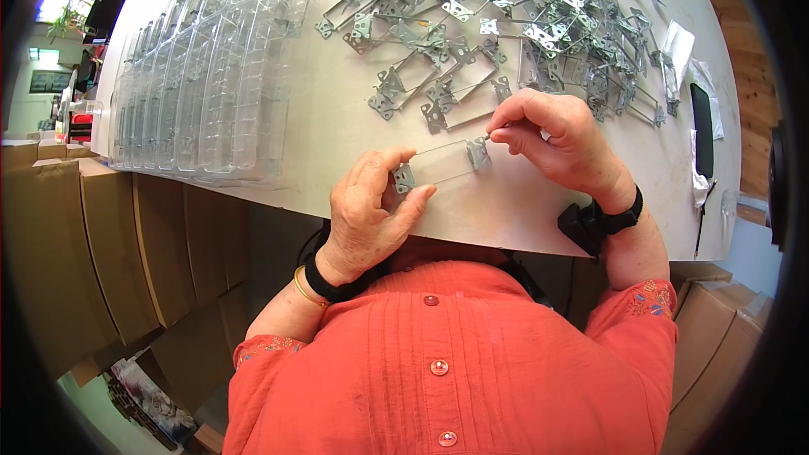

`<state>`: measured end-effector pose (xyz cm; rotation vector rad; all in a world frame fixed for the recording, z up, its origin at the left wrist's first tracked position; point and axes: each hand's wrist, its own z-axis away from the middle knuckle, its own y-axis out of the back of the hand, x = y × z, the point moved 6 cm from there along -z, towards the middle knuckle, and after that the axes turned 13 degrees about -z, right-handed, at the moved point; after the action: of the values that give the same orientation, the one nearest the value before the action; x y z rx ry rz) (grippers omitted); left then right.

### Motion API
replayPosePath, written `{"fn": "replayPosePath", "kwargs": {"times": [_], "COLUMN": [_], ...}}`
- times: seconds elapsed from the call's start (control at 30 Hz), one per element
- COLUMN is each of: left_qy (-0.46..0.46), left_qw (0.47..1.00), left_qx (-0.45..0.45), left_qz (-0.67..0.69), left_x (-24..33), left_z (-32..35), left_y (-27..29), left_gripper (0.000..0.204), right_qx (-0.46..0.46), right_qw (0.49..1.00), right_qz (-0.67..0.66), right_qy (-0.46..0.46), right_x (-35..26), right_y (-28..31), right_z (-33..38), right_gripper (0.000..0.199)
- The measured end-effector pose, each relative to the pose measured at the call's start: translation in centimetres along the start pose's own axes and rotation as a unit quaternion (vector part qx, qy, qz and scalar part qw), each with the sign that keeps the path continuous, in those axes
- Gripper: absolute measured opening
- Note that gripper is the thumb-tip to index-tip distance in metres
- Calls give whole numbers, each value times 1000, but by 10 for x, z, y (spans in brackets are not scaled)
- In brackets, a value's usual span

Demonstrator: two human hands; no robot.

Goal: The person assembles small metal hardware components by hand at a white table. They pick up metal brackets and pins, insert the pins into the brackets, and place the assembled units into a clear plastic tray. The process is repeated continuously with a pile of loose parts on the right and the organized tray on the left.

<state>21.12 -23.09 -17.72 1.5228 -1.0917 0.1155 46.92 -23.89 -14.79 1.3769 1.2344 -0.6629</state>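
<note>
Just above the table's near edge is a small metal frame, made of two stamped end plates joined by thin rods. My left hand grips its left end plate between thumb and fingers. At the frame's right end my right hand is pinched closed, its fingertips at the top of the right plate. Whatever small piece lies between those fingertips is too small to name. Beyond my hands spreads a large pile of similar metal frames, tangled and overlapping.
Clear plastic trays are stacked at the table's left. A black phone and torn white wrappers lie along the right edge. Cardboard boxes line the floor at the left, with more boxes at the lower right.
</note>
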Motion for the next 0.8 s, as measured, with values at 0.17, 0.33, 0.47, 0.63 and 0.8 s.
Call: {"fn": "replayPosePath", "kwargs": {"times": [0.17,0.33,0.47,0.63,0.8], "left_qy": [15,38,40,33,37], "left_qw": [1000,999,999,999,999], "left_qx": [2,5,4,5,1], "left_qz": [4,-1,-1,-3,-2], "left_x": [0,1,2,2,2], "left_z": [0,-1,-2,-3,-3], "left_y": [0,1,1,2,2], "left_gripper": [48,48,48,49,48], "right_qx": [-23,-47,-65,-69,-70], "right_qw": [1000,999,998,998,997], "right_qz": [-17,-19,-7,4,11], "right_qy": [5,13,12,13,13], "right_x": [-4,-6,-5,-6,-5], "right_y": [1,-1,-1,-2,-2], "right_z": [2,0,1,1,0], "right_gripper": [14,15,16,15,15]}}
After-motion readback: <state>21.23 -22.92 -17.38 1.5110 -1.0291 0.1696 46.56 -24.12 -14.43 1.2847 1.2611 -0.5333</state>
